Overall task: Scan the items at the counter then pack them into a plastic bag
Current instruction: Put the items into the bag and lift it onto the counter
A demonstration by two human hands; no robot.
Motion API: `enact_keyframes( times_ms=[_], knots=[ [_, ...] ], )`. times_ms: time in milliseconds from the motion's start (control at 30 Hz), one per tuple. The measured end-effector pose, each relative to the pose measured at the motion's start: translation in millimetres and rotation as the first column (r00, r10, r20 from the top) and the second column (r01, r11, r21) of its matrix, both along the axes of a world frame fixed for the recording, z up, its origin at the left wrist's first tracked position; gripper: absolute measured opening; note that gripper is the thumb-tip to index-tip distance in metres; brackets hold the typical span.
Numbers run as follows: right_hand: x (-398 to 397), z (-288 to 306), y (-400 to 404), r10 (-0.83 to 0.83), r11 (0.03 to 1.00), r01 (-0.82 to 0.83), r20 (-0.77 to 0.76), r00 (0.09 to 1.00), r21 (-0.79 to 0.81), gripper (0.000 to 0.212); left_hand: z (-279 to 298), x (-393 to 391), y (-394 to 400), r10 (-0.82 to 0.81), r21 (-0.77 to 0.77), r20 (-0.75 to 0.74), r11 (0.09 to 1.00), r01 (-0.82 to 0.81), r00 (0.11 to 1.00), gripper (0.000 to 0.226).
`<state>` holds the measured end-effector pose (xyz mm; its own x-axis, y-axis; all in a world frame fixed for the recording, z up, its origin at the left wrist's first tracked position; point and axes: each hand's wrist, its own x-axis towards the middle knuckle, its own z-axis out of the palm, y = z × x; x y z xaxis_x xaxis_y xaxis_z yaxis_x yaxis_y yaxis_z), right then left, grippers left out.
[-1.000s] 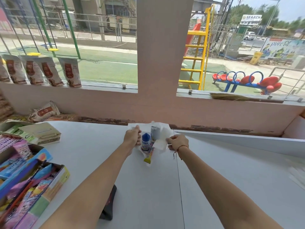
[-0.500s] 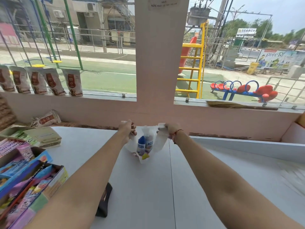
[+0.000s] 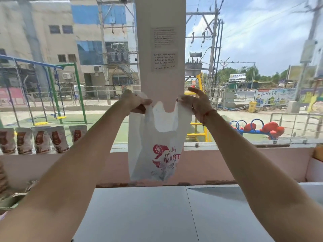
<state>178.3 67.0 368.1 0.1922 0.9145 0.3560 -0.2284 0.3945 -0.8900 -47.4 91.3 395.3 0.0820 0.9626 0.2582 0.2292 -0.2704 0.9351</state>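
You hold the bag (image 3: 157, 147) aloft above the tabletop's (image 3: 157, 215) far edge. Left hand (image 3: 134, 102) fingers pinch one handle; right hand (image 3: 195, 102) thumb and fingers pinch the other, index extended. Judged purpose: hanging freely lets the contents settle at the bottom.

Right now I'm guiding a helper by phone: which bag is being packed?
Find the pale pillar between the windows. In front of it, above the counter, hangs a white bag, the only thing with red MART print.
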Motion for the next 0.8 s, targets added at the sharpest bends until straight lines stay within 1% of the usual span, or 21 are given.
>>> enact_keyframes(
  times_ms=[67, 133, 233, 300, 367, 433, 500, 533, 567, 633, 667, 700, 733, 767, 800],
  knots=[
    [-2, 7, -7, 0.007, 1.0, -0.008, 0.088, 0.996, 0.02, 0.063, 11, -7, -7, -0.018, 0.001, -0.052, 1.0, 0.019, 0.998, 0.047],
    [-2, 11, -13, -0.035, 0.999, 0.03, 0.149, 0.988, 0.031, 0.064, 11, -13, -10, -0.001, 0.009, -0.111, 1.0, 0.002, 0.994, 0.04],
    [-1, 2, -18, -0.132, 0.991, 0.127, 0.225, 0.965, 0.037, 0.056, -4, -19, -7, 0.067, 0.096, -0.215, 0.994, -0.047, 0.974, 0.03],
    [7, -13, -17, -0.257, 0.965, 0.262, 0.277, 0.926, 0.021, 0.046, -20, -20, -1, 0.073, 0.032, -0.175, 0.997, -0.068, 0.982, 0.038],
    [17, -32, -12, -0.353, 0.923, 0.383, 0.345, 0.87, -0.02, 0.038, -44, -17, 5, 0.07, -0.088, -0.054, 0.993, -0.074, 0.996, 0.043],
    [25, -55, -7, -0.384, 0.889, 0.452, 0.432, 0.816, -0.065, 0.031, -70, -10, 10, 0.033, -0.213, 0.028, 0.977, -0.026, 0.999, 0.037],
    [29, -78, -1, -0.368, 0.875, 0.472, 0.485, 0.793, -0.108, 0.028, -96, 2, 15, -0.028, -0.339, 0.137, 0.938, 0.073, 0.99, 0.025],
    [31, -88, 2, -0.341, 0.877, 0.46, 0.491, 0.802, -0.142, 0.029, -108, 10, 17, -0.038, -0.374, 0.189, 0.921, 0.108, 0.981, 0.018],
    [33, -98, 5, -0.297, 0.884, 0.428, 0.481, 0.825, -0.189, 0.03, -119, 17, 21, -0.026, -0.385, 0.228, 0.916, 0.114, 0.973, 0.012],
    [38, -113, 6, -0.184, 0.901, 0.33, 0.442, 0.878, -0.281, 0.036, -139, 29, 28, 0.042, -0.362, 0.258, 0.931, 0.056, 0.965, 0.006],
    [39, -118, 4, -0.134, 0.906, 0.294, 0.452, 0.882, -0.304, 0.041, -146, 32, 31, 0.072, -0.336, 0.243, 0.942, 0.014, 0.967, 0.01],
    [42, -124, 3, -0.094, 0.906, 0.283, 0.502, 0.86, -0.316, 0.046, -154, 34, 32, 0.094, -0.314, 0.214, 0.949, -0.023, 0.972, 0.016],
    [44, -128, 0, -0.055, 0.905, 0.282, 0.57, 0.819, -0.318, 0.052, -160, 35, 30, 0.109, -0.296, 0.163, 0.953, -0.057, 0.981, 0.025],
    [44, -134, -6, -0.006, 0.906, 0.275, 0.639, 0.769, -0.323, 0.057, -167, 35, 25, 0.105, -0.277, 0.081, 0.958, -0.079, 0.991, 0.031],
    [44, -141, -13, 0.055, 0.906, 0.258, 0.696, 0.716, -0.336, 0.063, -172, 33, 16, 0.077, -0.258, -0.036, 0.963, -0.083, 0.996, 0.032]
  ],
)
